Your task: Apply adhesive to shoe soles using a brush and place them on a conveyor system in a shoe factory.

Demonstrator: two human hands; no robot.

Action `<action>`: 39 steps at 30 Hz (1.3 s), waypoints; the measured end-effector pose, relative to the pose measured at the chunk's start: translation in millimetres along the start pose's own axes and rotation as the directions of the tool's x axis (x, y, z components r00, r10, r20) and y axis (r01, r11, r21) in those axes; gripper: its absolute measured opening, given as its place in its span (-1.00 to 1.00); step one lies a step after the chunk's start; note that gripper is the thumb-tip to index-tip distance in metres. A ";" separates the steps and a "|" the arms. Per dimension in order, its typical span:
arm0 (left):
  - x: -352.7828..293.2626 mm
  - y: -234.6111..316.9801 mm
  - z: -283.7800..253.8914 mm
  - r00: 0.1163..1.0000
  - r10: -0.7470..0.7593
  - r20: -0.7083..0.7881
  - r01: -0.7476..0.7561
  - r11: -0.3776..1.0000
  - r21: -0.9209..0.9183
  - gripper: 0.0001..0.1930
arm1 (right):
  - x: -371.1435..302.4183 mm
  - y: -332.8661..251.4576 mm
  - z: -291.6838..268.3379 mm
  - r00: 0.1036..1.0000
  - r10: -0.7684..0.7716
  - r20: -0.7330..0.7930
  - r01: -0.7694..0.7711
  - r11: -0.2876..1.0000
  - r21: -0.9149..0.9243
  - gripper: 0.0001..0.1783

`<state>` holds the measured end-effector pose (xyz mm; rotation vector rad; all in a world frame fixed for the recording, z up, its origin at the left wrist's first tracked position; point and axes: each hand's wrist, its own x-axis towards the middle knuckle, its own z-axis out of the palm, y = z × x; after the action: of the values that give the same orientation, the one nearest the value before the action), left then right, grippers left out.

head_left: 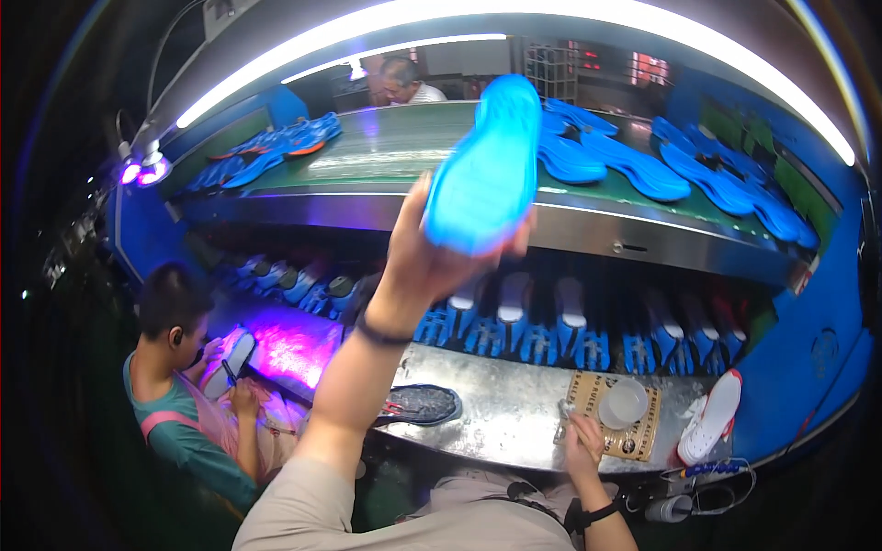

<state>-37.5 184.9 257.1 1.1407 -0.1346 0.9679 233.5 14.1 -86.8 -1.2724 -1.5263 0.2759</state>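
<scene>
My left hand (415,241) is raised at the edge of the upper conveyor, its fingers closed round the heel end of a bright blue shoe sole (489,170). The sole is slightly blurred, and its other end points up and away. Low on the right, my right hand (584,446) is closed over the metal bench, beside a printed brown cardboard sheet (650,439) with a white bowl (623,404) on it. Something small and pale shows at its fingertips, too unclear to name. A dark shoe sole (421,405) lies on the bench left of the cardboard.
Several blue soles (634,165) lie on the green upper belt (386,138). Shoes on upright supports (511,308) line the lower shelf. A white shoe (712,418) leans at the bench's right end. A co-worker (188,386) at left handles a shoe; another person (404,83) is beyond the conveyor.
</scene>
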 end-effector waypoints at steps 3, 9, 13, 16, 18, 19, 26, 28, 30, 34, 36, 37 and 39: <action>62.8 35.8 -77.6 0.945 0.109 -0.307 -0.133 0.990 -0.055 -0.11 | 0.5 1.1 1.6 1.000 0.008 -0.004 -0.008 1.000 -0.008 -0.77; 37.3 62.5 -143.5 0.818 0.327 -0.474 0.071 0.760 0.646 -0.25 | 3.8 -2.4 3.1 0.999 0.034 0.002 -0.034 0.999 -0.017 -0.75; 8.0 103.5 -179.5 0.750 0.547 -0.372 0.364 0.129 0.923 -0.43 | 5.7 -4.8 3.6 0.999 0.028 0.028 -0.027 1.000 -0.013 -0.74; -6.7 133.6 -189.8 0.724 0.533 -0.438 0.556 -0.075 0.828 -0.46 | 4.2 -2.7 4.0 0.999 0.023 0.040 -0.021 0.999 -0.038 -0.73; -16.5 150.8 -201.9 0.741 0.553 -0.381 0.655 -0.470 0.592 -0.37 | 4.3 -2.3 6.7 1.000 0.016 0.026 -0.014 0.999 -0.043 -0.74; -19.3 158.0 -208.0 0.709 0.559 -0.431 0.692 -0.430 0.580 -0.40 | 3.2 -6.2 5.0 0.997 0.064 0.040 -0.062 0.997 -0.037 -0.76; -60.2 256.0 -268.8 0.281 0.708 -0.649 0.931 -0.365 0.005 -0.21 | 4.5 -6.8 9.8 0.991 0.117 0.058 -0.117 0.993 -0.001 -0.78; -76.0 278.3 -279.5 0.153 0.812 -0.563 0.964 -0.248 -0.095 -0.17 | 4.8 -12.1 9.9 0.985 0.161 0.065 -0.161 0.987 -0.001 -0.78; -78.0 296.7 -291.3 0.048 0.843 -0.535 0.976 -0.154 -0.155 -0.09 | 2.4 -8.3 9.4 0.980 0.192 0.057 -0.190 0.981 -0.048 -0.79; -127.4 349.7 -327.2 -0.093 0.899 -0.428 0.989 0.033 -0.146 0.07 | 3.4 -3.1 8.0 0.979 0.196 0.048 -0.192 0.978 -0.077 -0.79; -138.9 366.2 -354.9 0.089 0.760 -0.644 0.836 -0.408 -0.366 -0.17 | 10.7 -15.0 6.9 0.981 0.180 0.076 -0.171 0.978 -0.116 -0.78; -125.4 353.5 -367.1 0.250 0.560 -0.790 0.571 -0.744 -0.346 -0.38 | 9.2 -24.5 5.9 0.968 0.246 0.049 -0.237 0.960 -0.149 -0.79; -217.7 450.3 -393.2 0.550 0.532 -0.644 0.547 -0.812 -0.204 -0.54 | 20.2 -11.6 7.3 0.980 0.180 0.091 -0.172 0.982 -0.082 -0.78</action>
<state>-631.4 412.1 276.3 -1.4446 -2.1497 0.1280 224.1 28.9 -69.9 -1.4744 -1.5194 0.4045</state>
